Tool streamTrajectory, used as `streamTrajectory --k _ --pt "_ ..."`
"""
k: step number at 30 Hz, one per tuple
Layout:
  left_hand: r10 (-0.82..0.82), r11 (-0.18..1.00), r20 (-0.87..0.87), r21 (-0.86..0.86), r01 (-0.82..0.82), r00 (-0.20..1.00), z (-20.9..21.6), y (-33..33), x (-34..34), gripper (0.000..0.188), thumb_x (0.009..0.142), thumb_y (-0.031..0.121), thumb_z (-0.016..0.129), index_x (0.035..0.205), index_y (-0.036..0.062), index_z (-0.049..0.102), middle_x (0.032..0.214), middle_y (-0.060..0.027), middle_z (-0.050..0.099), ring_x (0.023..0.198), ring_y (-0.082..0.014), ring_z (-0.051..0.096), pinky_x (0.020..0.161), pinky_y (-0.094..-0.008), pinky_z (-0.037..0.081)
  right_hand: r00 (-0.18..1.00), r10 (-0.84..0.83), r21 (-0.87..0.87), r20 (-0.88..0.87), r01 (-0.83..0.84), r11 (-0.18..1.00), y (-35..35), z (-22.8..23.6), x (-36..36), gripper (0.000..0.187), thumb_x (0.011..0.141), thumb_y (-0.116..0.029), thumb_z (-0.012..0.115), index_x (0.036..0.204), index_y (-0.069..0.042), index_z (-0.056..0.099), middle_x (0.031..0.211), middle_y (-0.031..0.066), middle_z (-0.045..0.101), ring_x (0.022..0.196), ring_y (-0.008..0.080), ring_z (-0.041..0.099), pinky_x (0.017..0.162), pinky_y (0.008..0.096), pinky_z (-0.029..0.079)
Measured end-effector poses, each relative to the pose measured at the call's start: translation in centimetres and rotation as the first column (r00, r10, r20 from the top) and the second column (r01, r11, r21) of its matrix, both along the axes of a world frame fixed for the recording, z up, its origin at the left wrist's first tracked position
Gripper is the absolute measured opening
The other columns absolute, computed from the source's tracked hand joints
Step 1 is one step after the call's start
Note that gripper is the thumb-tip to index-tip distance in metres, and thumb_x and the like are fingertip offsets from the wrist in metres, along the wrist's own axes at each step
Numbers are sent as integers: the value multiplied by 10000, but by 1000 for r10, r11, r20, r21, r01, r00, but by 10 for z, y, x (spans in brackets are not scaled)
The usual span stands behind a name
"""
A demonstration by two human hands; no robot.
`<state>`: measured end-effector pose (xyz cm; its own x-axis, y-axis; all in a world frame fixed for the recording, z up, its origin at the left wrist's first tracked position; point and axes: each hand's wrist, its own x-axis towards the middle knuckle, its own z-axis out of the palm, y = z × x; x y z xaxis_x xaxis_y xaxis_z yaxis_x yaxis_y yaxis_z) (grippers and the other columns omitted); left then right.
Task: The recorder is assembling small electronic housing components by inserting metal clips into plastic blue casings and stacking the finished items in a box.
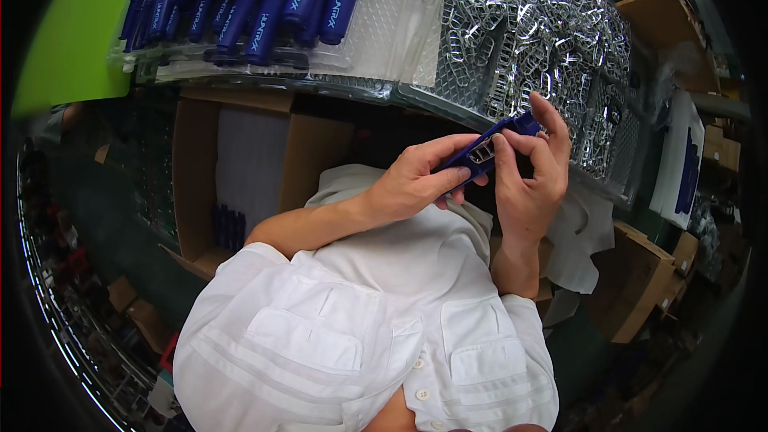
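Note:
My left hand (412, 174) is closed around a dark blue tube-shaped handle (499, 128), held tilted up to the right above my lap. A small slotted silver metal piece (482, 153) sits on its upper side. The thumb and index finger of my right hand (530, 184) pinch the handle next to that metal piece, while another finger points up past the far end. Beyond my hands, a large heap of silver metal pieces (552, 40) covers the right of the worktable. Several blue handles (304, 0) lie piled at the far left; some carry silver pieces.
Clear plastic (384, 24) covers the table (336, 86) between the two piles. A bright green panel (72, 40) stands at the far left. Below the table edge is an open cardboard box (196, 168) with blue handles inside. More cartons (640, 280) stand at the right.

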<state>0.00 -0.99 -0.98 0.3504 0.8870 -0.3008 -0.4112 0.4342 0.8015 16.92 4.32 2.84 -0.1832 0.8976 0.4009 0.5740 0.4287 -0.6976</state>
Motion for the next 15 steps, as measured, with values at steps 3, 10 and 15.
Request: streamTrajectory --k 3,10,15 --pt "24 1000 -26 -7 -24 999 1 0 0 470 1026 75 572 1491 55 503 1057 -29 716 759 -46 624 599 -208 523 1000 -20 -54 -23 19 998 0 -5 -3 98 843 54 765 919 30 708 1370 187 629 1101 249 660 897 323 534" --pt "71 998 -88 7 -70 994 1 3 2 450 1024 72 579 1469 44 517 1027 -29 703 737 -44 602 592 -204 494 994 82 21 67 -84 996 10 -5 1 92 849 58 749 920 28 699 1359 187 629 1073 257 656 853 335 538" --pt "133 990 -93 56 -128 987 -14 -2 6 380 1028 80 590 1405 34 569 949 -30 710 686 -45 593 593 -211 502 991 124 -33 45 -122 992 9 -7 1 156 835 52 748 953 16 652 1370 225 596 1209 335 624 938 389 535"
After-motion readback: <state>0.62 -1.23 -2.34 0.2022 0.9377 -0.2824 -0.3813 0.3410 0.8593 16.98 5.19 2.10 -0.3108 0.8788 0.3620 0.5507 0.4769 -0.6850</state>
